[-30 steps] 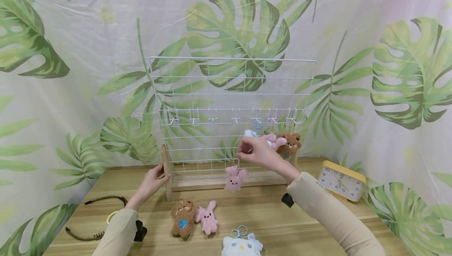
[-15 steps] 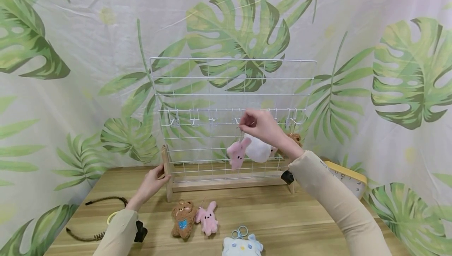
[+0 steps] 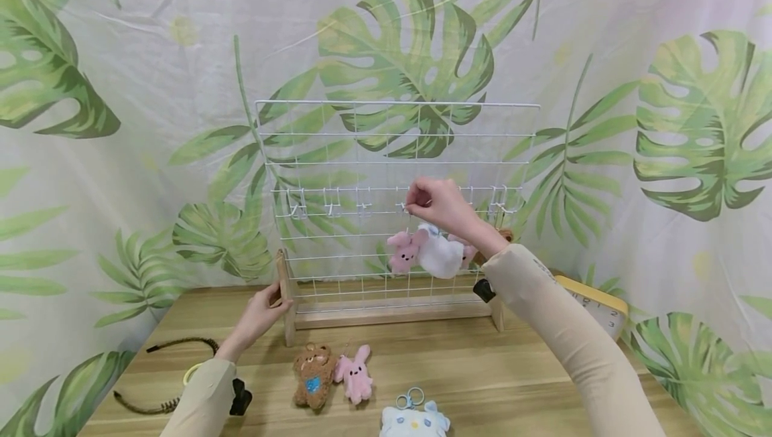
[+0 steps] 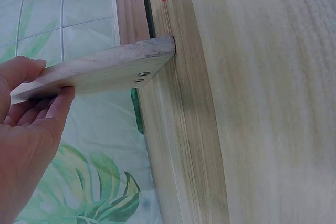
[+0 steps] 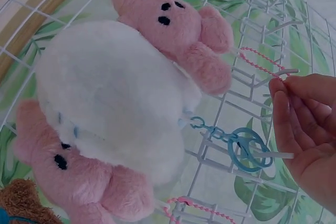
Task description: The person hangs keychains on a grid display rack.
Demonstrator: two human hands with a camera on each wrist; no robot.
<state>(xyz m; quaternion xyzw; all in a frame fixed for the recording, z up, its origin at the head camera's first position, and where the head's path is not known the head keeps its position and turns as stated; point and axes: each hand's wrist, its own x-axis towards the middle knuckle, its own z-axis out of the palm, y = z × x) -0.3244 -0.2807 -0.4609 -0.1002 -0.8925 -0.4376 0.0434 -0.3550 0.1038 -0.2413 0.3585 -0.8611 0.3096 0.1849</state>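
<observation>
My right hand (image 3: 443, 208) pinches the pink bead chain (image 5: 257, 60) of a pink plush bunny (image 3: 403, 254) at a white hook (image 5: 290, 71). The hook's tip shows at the chain's loop, just above my fingertips. Beside this bunny hangs a white plush (image 5: 110, 93) on a blue ring (image 5: 249, 150), with another pink bunny (image 5: 89, 182) beyond it. On the far side of the wire rack (image 3: 398, 102), my left hand (image 3: 259, 313) grips its wooden side post (image 4: 105, 66) between thumb and fingers.
A brown bear (image 3: 312, 375), a pink bunny (image 3: 356, 378) and a white plush (image 3: 415, 420) lie on the table in front. A headband (image 3: 145, 409) is at the left. The yellow clock (image 3: 594, 296) is partly behind my right sleeve. More hooks (image 3: 330, 208) line the rack's left part.
My right hand has risen with the pink bunny from low before the rack to the hook row. The bunny now hangs beside the white plush. My left hand stays on the post.
</observation>
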